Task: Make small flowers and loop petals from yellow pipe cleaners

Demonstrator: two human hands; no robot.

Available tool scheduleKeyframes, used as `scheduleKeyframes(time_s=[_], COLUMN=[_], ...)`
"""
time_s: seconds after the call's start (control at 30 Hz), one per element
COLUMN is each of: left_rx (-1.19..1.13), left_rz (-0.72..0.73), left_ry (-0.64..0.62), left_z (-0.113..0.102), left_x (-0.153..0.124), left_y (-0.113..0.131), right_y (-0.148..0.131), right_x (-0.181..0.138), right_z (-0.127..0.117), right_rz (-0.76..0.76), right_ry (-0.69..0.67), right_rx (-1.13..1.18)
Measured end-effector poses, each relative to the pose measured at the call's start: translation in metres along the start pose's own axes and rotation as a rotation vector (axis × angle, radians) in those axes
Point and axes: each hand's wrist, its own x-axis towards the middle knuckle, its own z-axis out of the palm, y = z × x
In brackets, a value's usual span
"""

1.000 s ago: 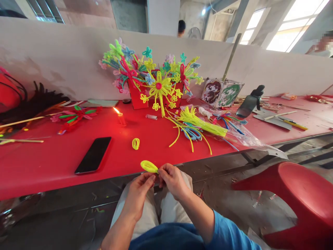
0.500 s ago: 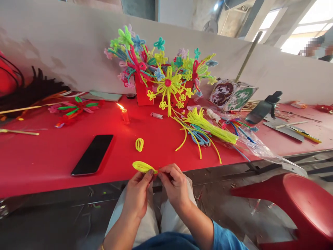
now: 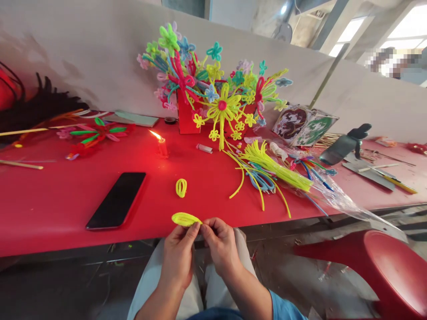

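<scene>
A yellow pipe-cleaner loop (image 3: 184, 218), shaped like a petal, sticks out to the left at the red table's (image 3: 60, 200) front edge. My left hand (image 3: 180, 258) pinches its right end between thumb and fingers. My right hand (image 3: 220, 243) pinches the same end from the other side, so the fingertips of both hands meet there. A second small yellow loop (image 3: 181, 187) lies on the table just beyond. A bundle of yellow pipe cleaners (image 3: 273, 165) lies to the right in a clear plastic bag.
A black phone (image 3: 116, 200) lies left of the hands. A lit candle (image 3: 162, 145) burns behind it. A red box of pipe-cleaner flowers (image 3: 213, 95) stands by the white partition. A red plastic stool (image 3: 383, 266) is at the lower right. Tools and a painted box (image 3: 302, 124) lie far right.
Both hands stay pinched on the yellow loop and turn it slightly, its free end now lower and flatter. The view has shifted a little.
</scene>
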Motion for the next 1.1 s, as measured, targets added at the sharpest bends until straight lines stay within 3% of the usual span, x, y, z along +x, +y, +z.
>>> scheduleKeyframes(time_s=[0.13, 0.27, 0.43, 0.53, 0.67, 0.8, 0.97, 1.1], left_rx=[0.071, 0.098, 0.124, 0.181, 0.238, 0.139, 0.061, 0.138], left_rz=[-0.025, 0.012, 0.03, 0.065, 0.096, 0.059, 0.079, 0.107], left_ry=[-0.047, 0.065, 0.139, 0.149, 0.172, 0.187, 0.059, 0.035], left_z=[-0.009, -0.024, -0.044, -0.054, -0.061, -0.052, -0.035, -0.036], left_x=[0.001, -0.001, -0.003, -0.004, -0.001, 0.01, 0.024, 0.026], left_y=[0.005, 0.011, 0.018, 0.023, 0.032, 0.04, 0.043, 0.039], right_y=[-0.004, -0.014, -0.02, -0.018, -0.015, -0.02, -0.026, -0.026], right_x=[0.009, 0.035, 0.069, 0.081, 0.083, 0.067, 0.045, 0.043], right_z=[-0.005, -0.006, 0.018, 0.034, 0.042, 0.039, 0.036, 0.034], right_rz=[0.052, -0.021, -0.146, -0.162, -0.156, -0.124, -0.105, -0.05], right_ry=[-0.109, -0.132, -0.186, -0.2, -0.213, -0.243, -0.288, -0.282], right_rx=[-0.02, -0.255, -0.606, -0.685, -0.643, -0.467, -0.334, -0.32])
